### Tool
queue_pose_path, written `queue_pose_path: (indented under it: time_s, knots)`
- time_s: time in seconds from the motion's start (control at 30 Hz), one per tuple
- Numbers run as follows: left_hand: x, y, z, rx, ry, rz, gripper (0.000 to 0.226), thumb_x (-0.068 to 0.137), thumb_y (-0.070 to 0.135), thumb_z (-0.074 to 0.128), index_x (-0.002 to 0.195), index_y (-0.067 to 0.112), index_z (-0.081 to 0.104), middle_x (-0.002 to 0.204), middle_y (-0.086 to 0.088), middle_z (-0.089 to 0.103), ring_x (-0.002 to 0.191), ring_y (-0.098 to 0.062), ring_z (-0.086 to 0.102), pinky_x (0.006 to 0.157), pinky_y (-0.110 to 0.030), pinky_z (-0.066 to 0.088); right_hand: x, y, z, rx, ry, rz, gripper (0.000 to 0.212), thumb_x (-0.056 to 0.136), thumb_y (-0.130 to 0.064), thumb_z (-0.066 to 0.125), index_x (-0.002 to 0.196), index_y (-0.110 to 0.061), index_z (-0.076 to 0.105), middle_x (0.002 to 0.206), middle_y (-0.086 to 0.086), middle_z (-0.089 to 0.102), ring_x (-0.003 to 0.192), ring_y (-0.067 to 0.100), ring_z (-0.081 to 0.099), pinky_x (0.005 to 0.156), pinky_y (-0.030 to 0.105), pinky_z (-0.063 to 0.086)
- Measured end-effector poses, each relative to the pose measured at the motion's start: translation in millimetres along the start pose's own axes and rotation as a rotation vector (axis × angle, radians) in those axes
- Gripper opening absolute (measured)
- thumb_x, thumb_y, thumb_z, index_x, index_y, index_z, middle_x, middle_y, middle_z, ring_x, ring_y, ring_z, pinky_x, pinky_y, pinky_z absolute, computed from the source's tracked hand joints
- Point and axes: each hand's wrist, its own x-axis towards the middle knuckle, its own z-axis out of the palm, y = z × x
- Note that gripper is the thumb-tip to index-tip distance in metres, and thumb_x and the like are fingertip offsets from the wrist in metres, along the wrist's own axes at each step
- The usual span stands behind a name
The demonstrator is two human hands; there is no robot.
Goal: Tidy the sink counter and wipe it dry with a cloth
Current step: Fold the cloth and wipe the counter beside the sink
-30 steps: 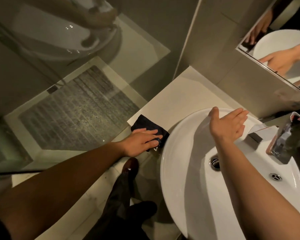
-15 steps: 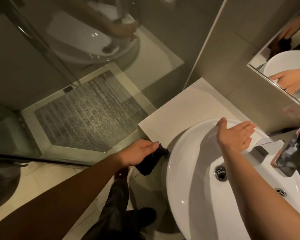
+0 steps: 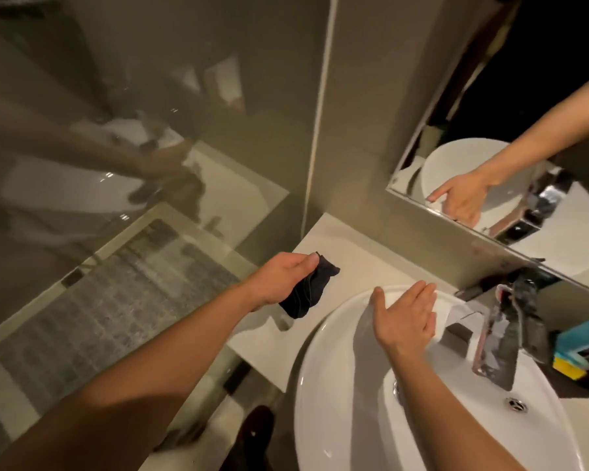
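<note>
Compared with the earlier views, the left hand (image 3: 279, 280) has lifted the small dark blue cloth (image 3: 308, 288) from the counter's front edge and now holds it bunched above the pale stone sink counter (image 3: 364, 263), left of the round white ceramic basin (image 3: 337, 385). Grip state: fingers and thumb closed around the crumpled cloth, most of which hangs free below the hand. The right hand (image 3: 405, 317) is open, fingers extended together, palm resting flat on the basin's far rim and holding nothing.

Step in hand, as judged: wiping the counter section left of the basin. Recommended procedure:
1. Spread the cloth flat under the palm before contact; a bunched cloth covers little surface.
2. Wipe from the wall toward the front edge in overlapping passes.
3. Follow the curve where basin meets counter, where water is likely to collect.
4. Keep the right hand on the rim as a brace.

A chrome tap (image 3: 500, 338) and a teal box (image 3: 585, 338) stand at right
</note>
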Motion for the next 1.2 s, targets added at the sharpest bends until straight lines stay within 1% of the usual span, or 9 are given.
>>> queue_pose_path:
  time_s: [0.07,0.13,0.27,0.4,0.5,0.57,0.7,1.0,1.2]
  knots:
    - [42.6,9.2,4.0,0.072,-0.075,0.031,0.043,0.106,0.045,0.044,0.089,0.025,0.078,0.089,-0.016,0.075,0.072,-0.016,0.067,0.077,-0.038,0.057,-0.3,-2.4,-0.3,-0.006,0.009,0.007,0.092,0.097,-0.067,0.027,0.161,-0.010,-0.008,0.170,0.008,-0.015,0.158,0.021,-0.010,0.126,0.042,-0.002]
    - [89.0,19.5,14.8,0.231,-0.106,0.061,0.046,0.105,0.045,0.045,0.084,0.012,0.070,0.073,0.001,0.072,0.064,-0.006,0.062,0.074,-0.034,0.052,0.5,-4.9,-1.0,-0.013,0.018,0.025,0.091,0.097,-0.067,0.025,0.161,-0.010,-0.008,0.170,0.007,-0.016,0.157,0.021,-0.011,0.126,0.042,-0.003]
    - [165.9,45.7,54.5,0.491,-0.234,0.176,0.043,0.104,0.044,0.046,0.069,0.022,0.055,0.058,0.011,0.058,0.054,-0.005,0.053,0.059,-0.024,0.043,1.8,-5.5,-0.5,-0.028,0.027,0.041,0.092,0.097,-0.068,0.021,0.160,-0.012,-0.014,0.169,0.007,-0.022,0.156,0.020,-0.018,0.126,0.040,-0.006]
    - [220.5,41.7,101.1,0.753,-0.499,0.335,0.035,0.105,0.044,0.044,0.079,0.024,0.057,0.072,0.012,0.058,0.077,-0.018,0.057,0.072,-0.033,0.041,2.1,-7.4,-0.8,-0.019,0.037,0.056,0.091,0.096,-0.068,0.021,0.160,-0.015,-0.017,0.167,0.003,-0.027,0.154,0.017,-0.022,0.124,0.038,-0.012]
    - [245.6,3.8,132.1,0.917,-0.779,0.427,0.039,0.106,0.046,0.040,0.124,0.022,0.065,0.123,0.001,0.067,0.124,-0.029,0.056,0.103,-0.037,0.037,3.4,-8.0,1.5,-0.008,0.060,0.066,0.091,0.095,-0.066,0.025,0.160,-0.018,-0.016,0.168,0.001,-0.025,0.154,0.014,-0.022,0.124,0.037,-0.012]
    - [253.6,-24.1,141.0,1.033,-0.876,0.467,0.049,0.107,0.046,0.033,0.152,0.027,0.043,0.159,0.004,0.042,0.152,-0.018,0.026,0.123,-0.039,0.012,5.4,-7.1,4.0,-0.025,0.069,0.072,0.091,0.094,-0.066,0.026,0.161,-0.018,-0.015,0.168,0.000,-0.024,0.155,0.013,-0.021,0.124,0.037,-0.012]
    - [257.9,-36.8,134.9,1.005,-0.939,0.522,0.049,0.108,0.046,0.028,0.155,0.032,0.034,0.164,0.011,0.031,0.155,-0.008,0.009,0.126,-0.040,-0.003,5.8,-6.6,6.7,-0.042,0.079,0.079,0.092,0.094,-0.065,0.027,0.161,-0.017,-0.012,0.169,-0.001,-0.022,0.155,0.012,-0.020,0.124,0.036,-0.011]
    - [219.8,-54.8,96.9,0.913,-0.810,0.335,0.064,0.096,0.062,0.020,0.151,0.037,0.041,0.165,-0.001,0.028,0.155,-0.017,0.017,0.127,-0.042,0.004,3.7,-6.2,7.1,-0.068,0.057,0.069,0.090,0.096,-0.066,0.024,0.162,-0.014,-0.009,0.170,0.003,-0.018,0.156,0.017,-0.015,0.124,0.038,-0.009]
    - [170.3,-71.9,70.9,0.806,-0.659,0.218,0.055,0.105,0.052,0.028,0.148,0.024,0.048,0.163,-0.003,0.033,0.154,-0.019,0.022,0.127,-0.038,0.004,4.3,-5.0,9.7,-0.076,0.075,0.055,0.091,0.097,-0.066,0.026,0.162,-0.012,-0.005,0.171,0.006,-0.013,0.157,0.019,-0.011,0.125,0.041,-0.004]
